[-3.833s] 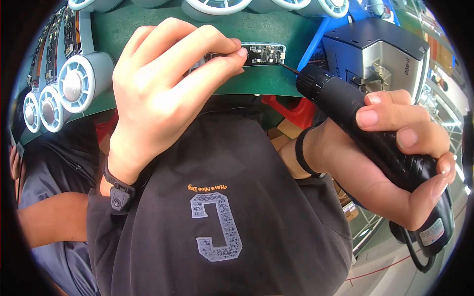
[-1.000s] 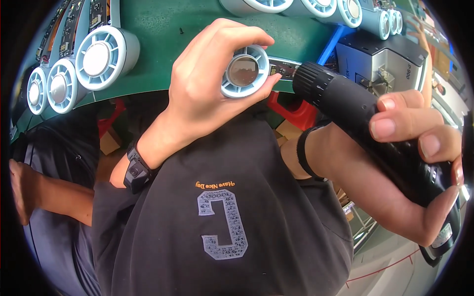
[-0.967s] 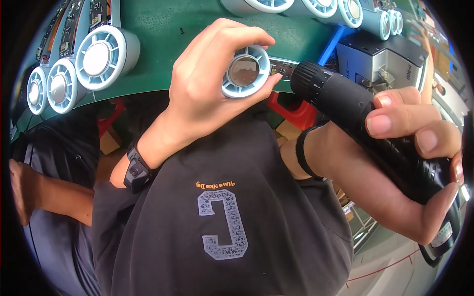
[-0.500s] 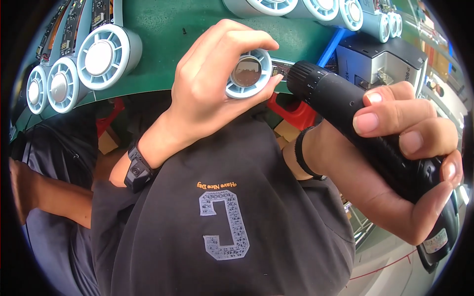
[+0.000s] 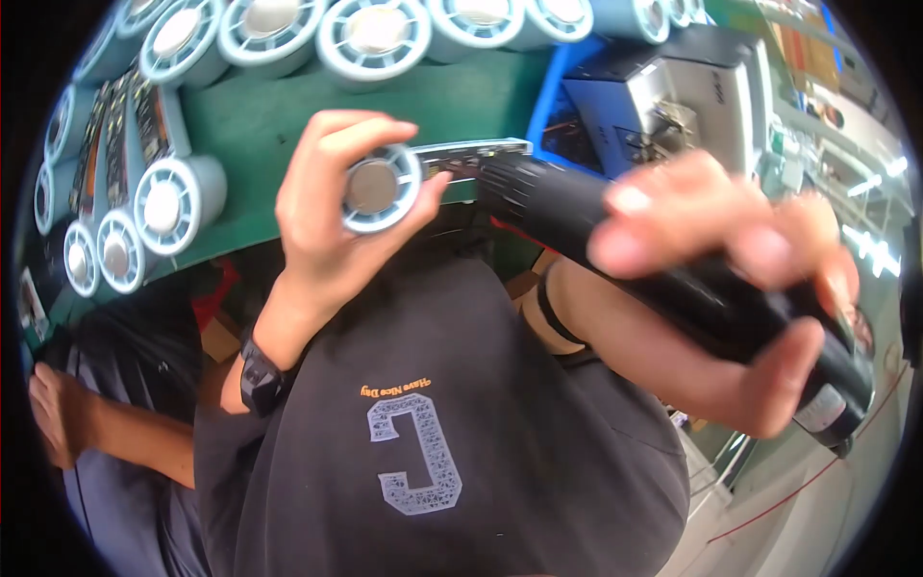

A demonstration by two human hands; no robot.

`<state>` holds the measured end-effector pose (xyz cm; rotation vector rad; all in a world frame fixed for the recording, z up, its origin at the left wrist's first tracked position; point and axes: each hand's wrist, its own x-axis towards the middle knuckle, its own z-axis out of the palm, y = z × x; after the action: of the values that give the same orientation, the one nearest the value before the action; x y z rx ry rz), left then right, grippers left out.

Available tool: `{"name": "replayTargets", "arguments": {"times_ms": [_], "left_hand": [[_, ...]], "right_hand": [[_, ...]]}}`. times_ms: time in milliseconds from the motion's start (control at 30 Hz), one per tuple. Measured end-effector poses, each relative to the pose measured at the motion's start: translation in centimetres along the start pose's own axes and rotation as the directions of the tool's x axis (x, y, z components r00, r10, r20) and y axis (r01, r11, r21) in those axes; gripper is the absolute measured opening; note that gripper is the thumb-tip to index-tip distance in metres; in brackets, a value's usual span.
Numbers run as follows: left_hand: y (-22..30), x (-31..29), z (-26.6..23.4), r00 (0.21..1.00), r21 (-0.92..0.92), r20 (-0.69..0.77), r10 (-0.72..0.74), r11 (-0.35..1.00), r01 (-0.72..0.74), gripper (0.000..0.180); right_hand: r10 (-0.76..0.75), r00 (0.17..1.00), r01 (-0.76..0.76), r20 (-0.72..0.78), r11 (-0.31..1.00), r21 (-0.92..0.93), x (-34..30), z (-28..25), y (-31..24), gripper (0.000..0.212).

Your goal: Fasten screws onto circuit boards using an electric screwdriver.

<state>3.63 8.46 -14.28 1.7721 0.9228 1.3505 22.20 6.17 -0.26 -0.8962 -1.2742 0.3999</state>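
My left hand (image 5: pixel 312 212) grips a light-blue round fan-like housing (image 5: pixel 373 186) by its rim, thumb and fingers curved around it. Spokes ring the metal disc at its middle. From the housing a narrow handle with an exposed circuit board (image 5: pixel 452 157) extends to the right. In my right hand (image 5: pixel 711 226), its fingers blurred, is a black electric screwdriver (image 5: pixel 567 207), slanted with its ribbed collar toward the upper left. That collar overlaps the far part of the board in view; the bit is hidden, so I cannot tell whether it touches.
Similar light-blue housings (image 5: pixel 373 34) line the green table's (image 5: pixel 279 106) far side, and more with exposed boards (image 5: pixel 117 159) lie at left. A grey box-shaped machine (image 5: pixel 663 96) and blue frame (image 5: pixel 550 91) stand at upper right. Another person's arm (image 5: pixel 139 438) is at lower left.
Both hands, the housing and the screwdriver appear further left, while the whole view has shifted. The screwdriver's collar now overlaps the board, more of which shows. Both holds stay the same.
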Motion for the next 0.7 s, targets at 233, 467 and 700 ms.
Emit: {"name": "replayTargets", "arguments": {"times_ms": [233,467,700], "left_hand": [[1.0,1.1,2.3,0.999,0.099,0.041,0.007,0.995,-0.011,0.053],[1.3,1.5,3.6,0.998,0.142,0.047,0.034,0.989,-0.040,0.056],[1.2,1.3,3.4,0.998,0.136,0.041,0.038,0.990,-0.043,0.056]], "right_hand": [[-0.209,0.914,0.088,-0.348,0.938,-0.335,6.1,-11.3,-2.0,0.033],[-0.358,0.909,0.183,-0.212,0.801,-0.570,6.9,-14.1,1.2,0.031],[-0.223,0.944,0.117,-0.243,0.915,-0.385,6.9,-13.1,2.7,0.031]]}}
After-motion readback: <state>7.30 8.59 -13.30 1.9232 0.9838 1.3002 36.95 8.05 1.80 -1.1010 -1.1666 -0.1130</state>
